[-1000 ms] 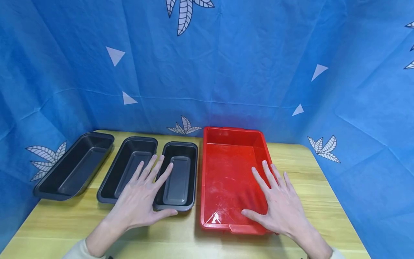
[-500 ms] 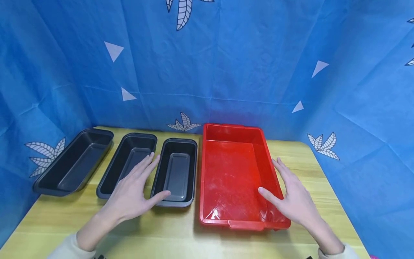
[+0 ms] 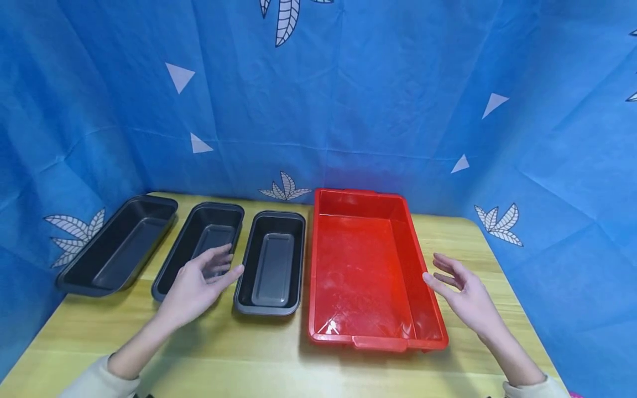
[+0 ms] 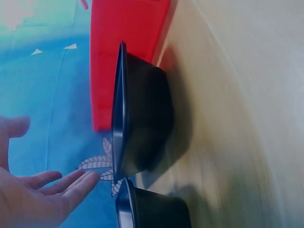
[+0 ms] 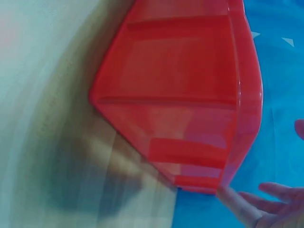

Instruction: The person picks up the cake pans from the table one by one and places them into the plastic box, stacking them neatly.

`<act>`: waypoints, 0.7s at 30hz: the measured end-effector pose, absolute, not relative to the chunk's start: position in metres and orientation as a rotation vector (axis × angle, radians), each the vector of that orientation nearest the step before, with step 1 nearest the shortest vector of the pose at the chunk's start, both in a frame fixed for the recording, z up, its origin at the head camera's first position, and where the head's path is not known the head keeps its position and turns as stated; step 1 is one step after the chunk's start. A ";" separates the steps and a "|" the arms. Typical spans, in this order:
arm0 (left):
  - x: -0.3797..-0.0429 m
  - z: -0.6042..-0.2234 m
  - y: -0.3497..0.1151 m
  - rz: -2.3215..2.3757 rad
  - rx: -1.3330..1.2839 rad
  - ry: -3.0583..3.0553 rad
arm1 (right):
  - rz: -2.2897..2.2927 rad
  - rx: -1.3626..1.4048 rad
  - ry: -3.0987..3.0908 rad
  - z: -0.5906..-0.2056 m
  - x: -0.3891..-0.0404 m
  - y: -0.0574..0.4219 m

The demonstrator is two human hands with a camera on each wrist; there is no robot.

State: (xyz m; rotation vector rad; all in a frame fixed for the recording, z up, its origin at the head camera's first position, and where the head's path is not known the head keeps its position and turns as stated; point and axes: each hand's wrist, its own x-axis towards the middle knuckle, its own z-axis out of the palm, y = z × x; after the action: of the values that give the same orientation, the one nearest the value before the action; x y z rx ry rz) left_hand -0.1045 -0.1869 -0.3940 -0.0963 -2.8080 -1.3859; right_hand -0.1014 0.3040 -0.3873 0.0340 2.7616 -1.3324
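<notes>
My left hand hovers over the near end of the middle black loaf pan, its fingers loosely bent and holding nothing. In the left wrist view, the left hand is apart from the pans' rims. Right of it lies the smallest black loaf pan. My right hand is beside the right wall of the red plastic tray, fingers relaxed around air. Its thumb tip overlaps the tray's rim in the head view; whether it touches cannot be told. The right wrist view shows the right hand beyond the tray's side.
A third, longer black loaf pan lies at the far left of the wooden table. Blue cloth with leaf and triangle prints hangs behind and at both sides.
Both hands have drawn apart: the left moved left, the right moved right, off the tray's interior to its side. Their spread fingers have relaxed into a looser bend. The containers stayed put.
</notes>
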 end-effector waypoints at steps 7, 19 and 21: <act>-0.120 -0.396 -0.194 -1.686 0.064 -2.848 | -1.461 0.172 2.556 -0.395 -0.103 0.310; -0.135 -0.402 -0.195 -1.867 0.130 -2.822 | -1.534 0.310 2.361 -0.398 -0.104 0.317; -0.137 -0.404 -0.194 -1.885 0.129 -2.828 | -1.538 0.294 2.354 -0.399 -0.104 0.319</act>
State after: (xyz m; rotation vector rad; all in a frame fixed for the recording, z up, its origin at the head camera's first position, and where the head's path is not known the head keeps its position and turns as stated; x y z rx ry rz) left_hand -0.1366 -0.1937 -0.4039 0.1286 -2.8284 -1.8847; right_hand -0.1042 0.3193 -0.3986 0.2941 2.3539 -1.5384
